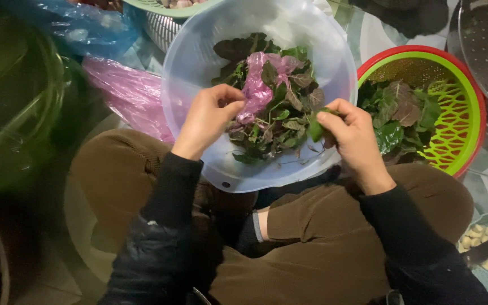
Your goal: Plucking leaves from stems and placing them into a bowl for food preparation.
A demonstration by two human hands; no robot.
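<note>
Down over the crossed legs, the left hand (209, 120) pinches leafy stems at the near left rim of the pale translucent basin (199, 73), beside a crumpled pink plastic bag (258, 85) lying among the dark greens (283, 118). The right hand (354, 138) grasps a green leaf (315, 129) at the basin's near right edge. A green-and-red colander (456, 113) of leaves sits just right.

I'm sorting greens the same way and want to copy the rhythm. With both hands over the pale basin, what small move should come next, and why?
Probably carry the right hand over to the green colander and drop its leaf there. The leaf looks already pinched clear of the pile in the pale basin, and the colander holds similar picked leaves. The left hand rests at the pile.
</note>
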